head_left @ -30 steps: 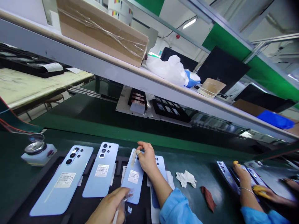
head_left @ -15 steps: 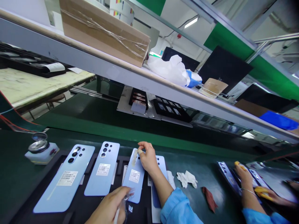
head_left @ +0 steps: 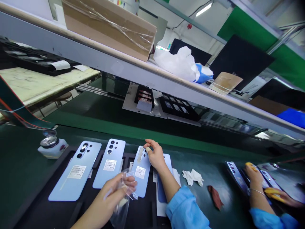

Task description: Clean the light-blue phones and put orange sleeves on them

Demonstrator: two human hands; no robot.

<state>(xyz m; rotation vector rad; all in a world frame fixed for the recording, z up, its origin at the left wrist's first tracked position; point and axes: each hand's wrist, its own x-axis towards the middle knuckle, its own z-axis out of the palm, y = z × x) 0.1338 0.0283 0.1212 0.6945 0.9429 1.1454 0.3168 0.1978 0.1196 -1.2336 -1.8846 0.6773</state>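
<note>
Overlapping phone (head_left: 141,186): clear plastic (head_left: 120,213) in left hand (head_left: 110,194); tissue (head_left: 193,177), cloth (head_left: 215,197) rightward.

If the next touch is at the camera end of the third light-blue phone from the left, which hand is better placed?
Likely the right hand: it is at the camera end of that phone. The left hand is lower down and holds clear plastic.
</note>
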